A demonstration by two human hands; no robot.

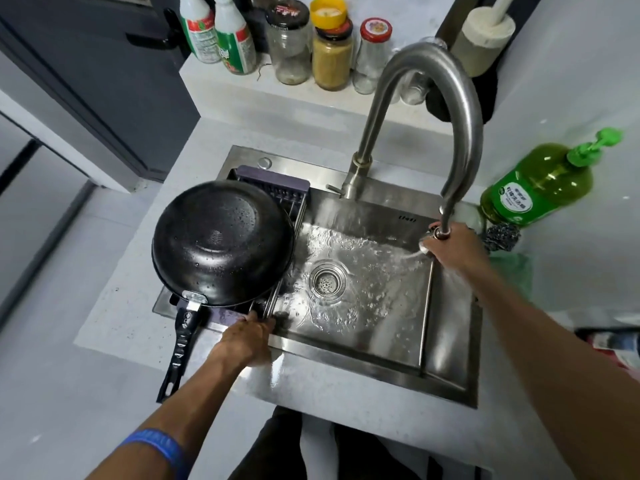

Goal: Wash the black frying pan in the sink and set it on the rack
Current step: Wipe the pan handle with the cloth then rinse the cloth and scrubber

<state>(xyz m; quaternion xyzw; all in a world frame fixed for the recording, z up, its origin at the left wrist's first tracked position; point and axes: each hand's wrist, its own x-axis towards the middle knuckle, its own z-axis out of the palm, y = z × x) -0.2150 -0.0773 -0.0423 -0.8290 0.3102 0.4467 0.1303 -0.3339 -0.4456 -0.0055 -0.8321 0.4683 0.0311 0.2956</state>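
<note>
Black frying pan (221,242) upside down on rack (277,192) at sink's (446,375) 9 o'clock edge; left hand (247,336) gripping rack rim, right hand (450,245) clasping running faucet (460,109) head; basin open.

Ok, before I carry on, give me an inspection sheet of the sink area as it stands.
Surface: steel sink set in a pale counter; basin wet, water running over it.
Job's things: black frying pan lies upside down on the rack at the sink's left end, wet, handle pointing toward the person.
Clutter: green soap bottle and steel scourer to the right; jars and spray bottles on the back ledge.
Hands: left hand rests on the rack's near edge; right hand is at the faucet spout, in the spray.
Cables: nothing seen.
Surroundings: dark cabinet to the left, pale wall to the right.
</note>
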